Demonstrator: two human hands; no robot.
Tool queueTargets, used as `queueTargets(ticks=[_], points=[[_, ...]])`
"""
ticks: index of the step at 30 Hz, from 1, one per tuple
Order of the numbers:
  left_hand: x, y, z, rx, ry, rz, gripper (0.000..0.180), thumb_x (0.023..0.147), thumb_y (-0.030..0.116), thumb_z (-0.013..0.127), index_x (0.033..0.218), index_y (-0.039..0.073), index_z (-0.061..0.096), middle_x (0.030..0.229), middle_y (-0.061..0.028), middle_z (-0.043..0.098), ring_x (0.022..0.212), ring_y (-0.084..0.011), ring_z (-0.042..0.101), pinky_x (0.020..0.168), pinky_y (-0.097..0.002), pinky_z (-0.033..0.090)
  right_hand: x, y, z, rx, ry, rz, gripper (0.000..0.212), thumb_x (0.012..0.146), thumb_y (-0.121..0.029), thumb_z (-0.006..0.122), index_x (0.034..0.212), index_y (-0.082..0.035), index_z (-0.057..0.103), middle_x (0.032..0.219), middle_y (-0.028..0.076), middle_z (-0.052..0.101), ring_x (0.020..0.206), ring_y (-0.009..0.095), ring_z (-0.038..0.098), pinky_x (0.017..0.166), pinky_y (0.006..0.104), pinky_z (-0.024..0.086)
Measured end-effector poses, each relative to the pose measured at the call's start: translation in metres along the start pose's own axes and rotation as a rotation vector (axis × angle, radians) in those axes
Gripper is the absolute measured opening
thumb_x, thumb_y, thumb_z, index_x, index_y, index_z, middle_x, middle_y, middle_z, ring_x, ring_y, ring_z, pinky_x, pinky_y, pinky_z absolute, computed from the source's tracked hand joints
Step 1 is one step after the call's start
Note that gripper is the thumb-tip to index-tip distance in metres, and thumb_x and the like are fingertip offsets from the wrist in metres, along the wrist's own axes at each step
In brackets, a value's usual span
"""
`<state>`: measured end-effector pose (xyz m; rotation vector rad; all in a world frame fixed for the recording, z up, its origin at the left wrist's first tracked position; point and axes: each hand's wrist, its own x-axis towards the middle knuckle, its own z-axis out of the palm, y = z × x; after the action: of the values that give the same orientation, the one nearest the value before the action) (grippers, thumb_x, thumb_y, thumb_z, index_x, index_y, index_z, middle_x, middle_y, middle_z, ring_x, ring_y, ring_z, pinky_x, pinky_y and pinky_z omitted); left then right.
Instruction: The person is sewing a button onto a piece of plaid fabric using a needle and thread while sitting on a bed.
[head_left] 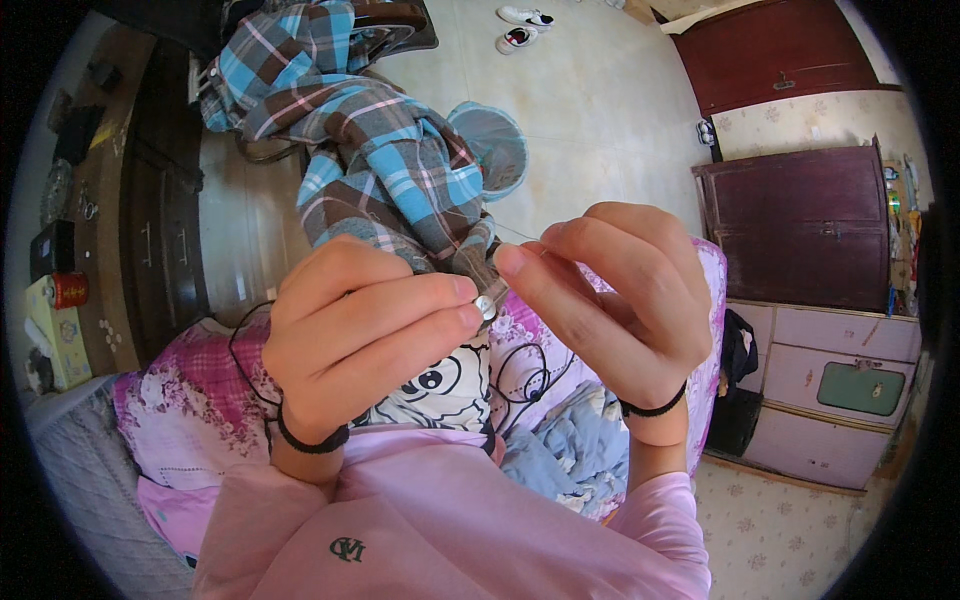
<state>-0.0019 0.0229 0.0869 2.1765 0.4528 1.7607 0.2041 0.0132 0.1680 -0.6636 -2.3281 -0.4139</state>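
My left hand (345,335) is closed on the edge of a plaid shirt (395,140) in blue, brown and grey. A small round whitish button (485,306) shows at its fingertips, against the cloth. The shirt stretches away from my fingers toward the far left. Just right of the button, my right hand (635,290) is raised, with thumb and fingertips pinched together. Something very thin and pale, perhaps thread or a needle, shows faintly at that pinch; which one I cannot tell.
Below my hands lie a white cartoon-print cloth (430,385), a black cord (525,375) and crumpled blue-grey fabric (570,450) on pink floral bedding (200,400). A blue lined bin (490,150) stands beyond the shirt. Shoes (520,30) lie farther off; dark red cabinets (790,230) stand right.
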Motion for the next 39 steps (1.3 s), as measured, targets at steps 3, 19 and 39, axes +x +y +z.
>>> queueTargets(ticks=[3,19,39], points=[[-0.001,0.000,-0.002,-0.005,-0.007,-0.014,0.032,0.058,0.008,0.081,0.087,-0.002,0.072,0.091,-0.0154,0.074,0.068,-0.0223,0.057,0.056,-0.0314,0.042,0.001,0.000,0.003,0.015,-0.001,0.015,0.034,0.055,-0.001,0.077,0.087,0.007,0.073,0.084,0.012,0.062,0.070,0.026,0.063,0.056,0.0315,0.049],[-0.005,-0.006,0.004,-0.021,-0.018,-0.176,0.030,0.052,-0.007,0.077,0.081,0.001,0.070,0.081,-0.0106,0.070,0.066,-0.0236,0.063,0.056,-0.0311,0.049,-0.004,0.002,0.020,0.030,-0.085,-0.009,0.031,0.058,-0.004,0.075,0.086,0.008,0.071,0.089,0.012,0.062,0.076,0.027,0.063,0.058,0.0340,0.052],[-0.014,-0.010,0.004,-0.456,-0.172,-0.711,0.010,0.074,-0.001,0.075,0.083,0.000,0.071,0.070,-0.0045,0.067,0.055,-0.0094,0.058,0.052,-0.0230,0.044,-0.036,0.008,0.041,0.317,-0.207,0.182,0.030,0.064,-0.005,0.075,0.093,0.003,0.072,0.091,0.013,0.067,0.080,0.029,0.066,0.066,0.0353,0.055]])
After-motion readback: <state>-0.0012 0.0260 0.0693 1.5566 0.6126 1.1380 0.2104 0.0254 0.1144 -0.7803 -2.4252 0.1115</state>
